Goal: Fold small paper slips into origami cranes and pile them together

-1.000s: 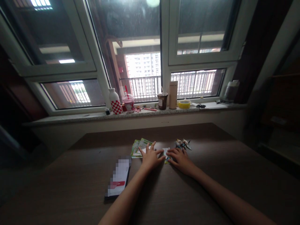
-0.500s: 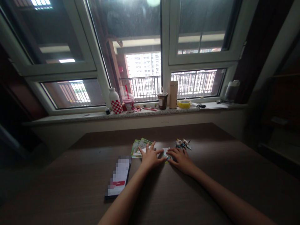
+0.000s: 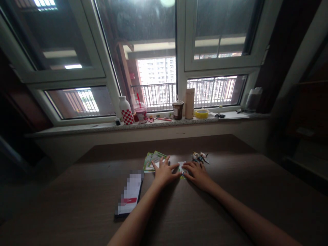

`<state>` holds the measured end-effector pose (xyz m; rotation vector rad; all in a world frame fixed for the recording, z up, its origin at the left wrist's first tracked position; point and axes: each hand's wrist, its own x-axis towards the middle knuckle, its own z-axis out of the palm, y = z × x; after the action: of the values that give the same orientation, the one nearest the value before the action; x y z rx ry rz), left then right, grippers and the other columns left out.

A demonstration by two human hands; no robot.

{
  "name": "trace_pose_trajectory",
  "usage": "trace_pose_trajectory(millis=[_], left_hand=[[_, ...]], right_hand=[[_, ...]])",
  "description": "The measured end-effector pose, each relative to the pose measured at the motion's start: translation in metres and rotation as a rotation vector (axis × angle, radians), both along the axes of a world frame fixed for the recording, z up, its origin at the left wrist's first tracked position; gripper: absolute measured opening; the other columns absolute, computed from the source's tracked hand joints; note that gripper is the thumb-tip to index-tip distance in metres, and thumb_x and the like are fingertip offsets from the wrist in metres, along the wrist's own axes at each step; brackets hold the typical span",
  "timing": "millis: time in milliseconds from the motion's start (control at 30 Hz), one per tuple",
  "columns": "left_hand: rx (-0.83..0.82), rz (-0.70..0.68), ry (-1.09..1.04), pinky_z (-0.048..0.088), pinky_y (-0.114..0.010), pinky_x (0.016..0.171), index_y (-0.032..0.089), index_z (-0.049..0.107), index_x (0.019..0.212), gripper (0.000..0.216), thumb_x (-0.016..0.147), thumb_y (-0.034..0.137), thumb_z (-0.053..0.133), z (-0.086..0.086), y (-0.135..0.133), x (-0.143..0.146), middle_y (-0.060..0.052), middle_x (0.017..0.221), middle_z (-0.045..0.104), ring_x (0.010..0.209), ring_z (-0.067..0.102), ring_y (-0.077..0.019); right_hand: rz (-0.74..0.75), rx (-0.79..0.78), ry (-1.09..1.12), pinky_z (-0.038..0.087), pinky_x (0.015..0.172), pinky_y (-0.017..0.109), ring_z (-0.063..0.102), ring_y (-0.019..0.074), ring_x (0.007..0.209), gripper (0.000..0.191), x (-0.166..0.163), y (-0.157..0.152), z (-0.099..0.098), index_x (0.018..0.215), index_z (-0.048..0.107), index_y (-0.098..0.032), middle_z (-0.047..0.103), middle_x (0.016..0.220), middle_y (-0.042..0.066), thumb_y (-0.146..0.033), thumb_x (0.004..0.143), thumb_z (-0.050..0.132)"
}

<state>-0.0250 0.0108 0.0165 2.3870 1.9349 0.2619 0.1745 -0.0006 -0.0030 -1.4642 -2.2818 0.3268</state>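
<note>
My left hand [image 3: 164,172] lies flat on the dark wooden table [image 3: 230,212] with fingers spread, its fingertips over the edge of a stack of green printed sheets [image 3: 153,160]. My right hand [image 3: 197,174] rests flat beside it, fingers stretched toward the left. Between the two hands a small folded piece of coloured paper [image 3: 181,168] is pressed down by the fingertips of both. Several small folded paper figures [image 3: 200,157] sit just beyond my right hand.
A flat white and red packet [image 3: 130,193] lies on the table to the left. The stone windowsill [image 3: 89,127] holds a checkered bottle [image 3: 125,110], a pink drink cup [image 3: 140,112], a dark cup [image 3: 177,110], a tan flask [image 3: 189,103], yellow tape [image 3: 201,113] and scissors [image 3: 219,115].
</note>
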Motion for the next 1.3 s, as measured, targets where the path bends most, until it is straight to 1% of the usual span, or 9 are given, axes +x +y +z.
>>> trace_pose_trajectory(millis=[200, 367, 533, 633, 733, 767, 867, 1033, 1300], left_hand=[[0.013, -0.009, -0.005, -0.007, -0.082, 0.102, 0.056, 0.055, 0.126, 0.054, 0.078, 0.079, 0.043, -0.002, -0.001, 0.001, 0.002, 0.157, 0.034, 0.145, 0.019, -0.0426], [0.043, -0.019, -0.021, -0.007, -0.080, 0.104, 0.056, 0.052, 0.129, 0.053, 0.080, 0.075, 0.045, -0.003, -0.002, 0.003, 0.003, 0.159, 0.029, 0.145, 0.017, -0.0416], [-0.027, -0.017, -0.028, -0.008, -0.080, 0.104, 0.058, 0.056, 0.123, 0.048, 0.080, 0.076, 0.044, -0.001, -0.002, 0.002, 0.006, 0.158, 0.031, 0.145, 0.016, -0.0423], [-0.048, -0.021, -0.024, -0.008, -0.081, 0.103, 0.060, 0.054, 0.124, 0.050, 0.079, 0.078, 0.042, 0.001, -0.002, 0.001, 0.006, 0.159, 0.030, 0.146, 0.016, -0.0425], [-0.064, -0.016, -0.022, -0.008, -0.080, 0.103, 0.058, 0.054, 0.125, 0.052, 0.079, 0.079, 0.042, 0.003, -0.002, 0.001, 0.005, 0.159, 0.029, 0.146, 0.015, -0.0419], [-0.068, -0.013, -0.022, -0.008, -0.079, 0.104, 0.058, 0.054, 0.125, 0.053, 0.079, 0.079, 0.042, 0.003, -0.002, 0.001, 0.005, 0.159, 0.029, 0.146, 0.015, -0.0419], [-0.071, -0.008, -0.018, -0.008, -0.079, 0.104, 0.057, 0.055, 0.125, 0.053, 0.078, 0.079, 0.043, 0.003, -0.002, 0.001, 0.006, 0.159, 0.029, 0.146, 0.014, -0.0423], [-0.072, -0.014, -0.016, -0.007, -0.079, 0.104, 0.058, 0.054, 0.125, 0.053, 0.078, 0.078, 0.043, 0.003, -0.002, 0.001, 0.006, 0.159, 0.029, 0.146, 0.014, -0.0422], [-0.086, -0.008, -0.027, -0.008, -0.078, 0.105, 0.056, 0.055, 0.126, 0.054, 0.078, 0.079, 0.043, 0.007, -0.004, 0.002, 0.003, 0.159, 0.031, 0.147, 0.013, -0.0423]], right_hand=[[-0.003, 0.003, 0.000, 0.015, 0.113, 0.063, 0.042, 0.0275, 0.132, 0.037, -0.001, 0.002, 0.000, 0.124, 0.059, -0.034, 0.056, 0.138, 0.004, -0.048, 0.093, 0.045], [-0.004, 0.012, 0.009, 0.015, 0.112, 0.064, 0.043, 0.0279, 0.131, 0.036, -0.001, 0.003, -0.002, 0.123, 0.059, -0.034, 0.057, 0.138, 0.004, -0.049, 0.092, 0.047], [0.005, 0.031, 0.087, 0.017, 0.112, 0.063, 0.045, 0.0285, 0.129, 0.034, 0.001, 0.007, -0.009, 0.119, 0.062, -0.033, 0.058, 0.135, 0.003, -0.048, 0.090, 0.052], [0.009, 0.051, 0.211, 0.029, 0.110, 0.053, 0.051, 0.0271, 0.124, 0.032, 0.006, 0.016, -0.015, 0.114, 0.065, -0.028, 0.062, 0.129, 0.006, -0.045, 0.090, 0.053], [0.046, 0.124, 0.321, 0.040, 0.102, 0.041, 0.057, 0.0234, 0.113, 0.028, 0.011, 0.027, -0.018, 0.103, 0.070, -0.023, 0.064, 0.118, 0.009, -0.039, 0.092, 0.050], [0.041, 0.159, 0.317, 0.042, 0.100, 0.040, 0.058, 0.0231, 0.110, 0.027, 0.012, 0.030, -0.019, 0.099, 0.072, -0.022, 0.065, 0.113, 0.009, -0.038, 0.092, 0.051], [0.033, 0.175, 0.239, 0.043, 0.096, 0.040, 0.058, 0.0229, 0.104, 0.023, 0.013, 0.033, -0.020, 0.095, 0.074, -0.024, 0.065, 0.106, 0.008, -0.035, 0.092, 0.053], [-0.029, 0.140, 0.151, 0.042, 0.096, 0.040, 0.056, 0.0241, 0.106, 0.019, 0.013, 0.033, -0.021, 0.094, 0.075, -0.027, 0.065, 0.107, 0.007, -0.033, 0.090, 0.058], [-0.054, 0.123, 0.140, 0.042, 0.097, 0.040, 0.056, 0.0246, 0.107, 0.020, 0.013, 0.031, -0.019, 0.092, 0.076, -0.027, 0.065, 0.107, 0.007, -0.038, 0.089, 0.059]])
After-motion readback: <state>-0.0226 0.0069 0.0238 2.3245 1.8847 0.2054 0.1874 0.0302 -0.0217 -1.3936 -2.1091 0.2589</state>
